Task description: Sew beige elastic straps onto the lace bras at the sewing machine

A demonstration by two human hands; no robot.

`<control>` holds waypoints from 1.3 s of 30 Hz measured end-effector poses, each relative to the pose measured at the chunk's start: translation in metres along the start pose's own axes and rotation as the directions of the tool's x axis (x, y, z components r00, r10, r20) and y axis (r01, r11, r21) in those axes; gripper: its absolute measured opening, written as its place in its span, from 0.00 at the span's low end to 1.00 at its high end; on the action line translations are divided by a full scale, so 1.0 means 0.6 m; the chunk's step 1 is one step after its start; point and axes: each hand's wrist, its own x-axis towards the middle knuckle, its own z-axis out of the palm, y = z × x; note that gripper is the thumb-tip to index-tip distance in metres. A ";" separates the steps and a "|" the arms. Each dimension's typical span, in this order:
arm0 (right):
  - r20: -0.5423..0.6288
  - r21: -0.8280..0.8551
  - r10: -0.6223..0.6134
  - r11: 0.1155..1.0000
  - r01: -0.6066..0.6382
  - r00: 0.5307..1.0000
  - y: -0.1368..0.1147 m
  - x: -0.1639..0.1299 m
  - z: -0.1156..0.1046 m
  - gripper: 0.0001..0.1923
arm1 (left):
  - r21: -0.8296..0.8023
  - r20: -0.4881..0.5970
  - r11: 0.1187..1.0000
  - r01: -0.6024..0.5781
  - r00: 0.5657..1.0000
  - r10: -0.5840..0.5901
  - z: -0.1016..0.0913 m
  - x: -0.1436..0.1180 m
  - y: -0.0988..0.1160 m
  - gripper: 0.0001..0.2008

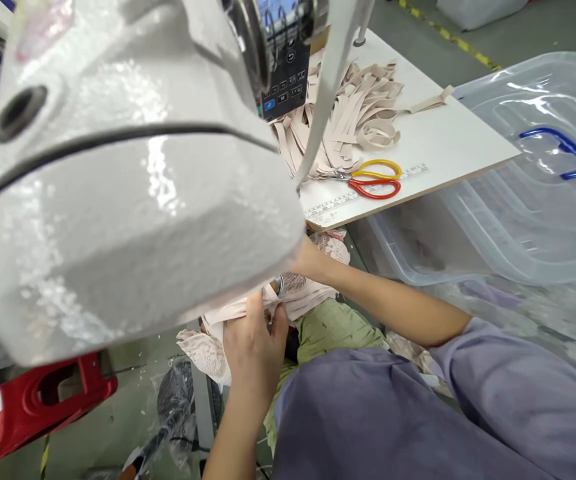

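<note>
Purple shirt (pixel 418 413) of the person is filling the bottom right, nearest the camera. Left hand (pixel 255 340) is reaching forward and down below the table edge, fingers curled, gripping the pale pink fabric piece (pixel 268 308) from the near side. Right forearm is stretching in from the right, and the right hand is going in under the sewing machine head (pixel 118 200), so it is mostly hidden; cannot tell if it is gripping or loose. The fabric is sitting low, in the lap area above green trousers (pixel 328 327), partly tucked under the machine, with a lace part (pixel 208 353) hanging down at the left.

The white glossy machine head is blocking the whole left and centre of view. A red plastic stool (pixel 33 407) is showing on the floor bottom left.

Further out, scissors (pixel 373 179) with one yellow and one red handle are lying on the white table (pixel 443 140), just above a printed ruler strip (pixel 368 190) at the table's edge. Behind them a heap of beige elastic straps (pixel 363 113) is lying. The machine's control panel (pixel 288 73) is showing behind the head. A clear plastic bin (pixel 518 213), its lid carrying a blue handle, is standing to the right of the table.
</note>
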 end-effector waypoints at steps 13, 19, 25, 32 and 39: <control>-0.085 0.226 0.047 0.974 -0.026 0.995 0.019 -0.023 0.005 0.17 | -0.093 -0.103 0.996 0.008 0.995 -0.017 0.006 -0.010 -0.009 0.31; 0.032 0.337 0.168 0.926 -0.169 0.985 0.005 -0.126 -0.020 0.19 | -0.038 -0.111 0.998 0.044 0.993 -0.048 0.036 -0.051 0.005 0.46; 0.171 0.238 0.309 0.908 -0.343 0.936 -0.026 -0.205 -0.030 0.15 | -0.083 -0.009 0.987 -0.137 0.991 0.137 0.063 -0.118 0.060 0.52; 0.200 0.348 0.323 0.859 -0.375 0.925 -0.027 -0.230 -0.055 0.15 | -0.379 0.256 0.925 0.021 0.963 0.082 0.038 -0.140 0.061 0.42; 0.437 0.267 0.204 0.901 -0.343 0.876 -0.039 -0.232 -0.069 0.16 | -0.306 -0.090 0.891 -0.337 0.941 0.325 -0.039 -0.097 0.036 0.17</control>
